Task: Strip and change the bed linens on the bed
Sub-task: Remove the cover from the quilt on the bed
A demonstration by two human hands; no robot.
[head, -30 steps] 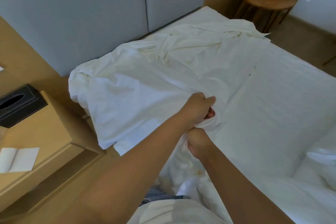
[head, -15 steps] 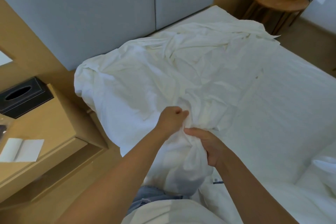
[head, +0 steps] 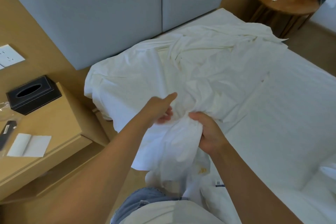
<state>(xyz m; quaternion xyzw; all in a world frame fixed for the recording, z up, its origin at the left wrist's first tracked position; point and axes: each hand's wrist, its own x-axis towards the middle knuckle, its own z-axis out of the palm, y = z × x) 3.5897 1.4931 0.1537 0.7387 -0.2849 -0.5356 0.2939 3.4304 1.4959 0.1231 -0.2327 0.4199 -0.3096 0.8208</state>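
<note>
A crumpled white sheet [head: 190,71] lies loose over the head end of the bed, on the striped white mattress cover [head: 291,114]. My right hand [head: 209,131] grips a gathered bunch of the sheet near the bed's side edge. My left hand [head: 160,109] is just left of it, thumb stretched out and fingers loosened over the cloth, holding nothing that I can see. The bunched sheet hangs down between my arms toward my legs.
A grey padded headboard [head: 118,9] backs the bed. A wooden nightstand [head: 45,129] at left holds a black tissue box [head: 32,94], a white card [head: 29,144] and a dark remote [head: 7,131]. A round wooden side table [head: 285,3] stands at far right.
The sheet has been drawn toward me and bunched further. My left hand has let go of the cloth and opened, while my right hand has kept its grip.
</note>
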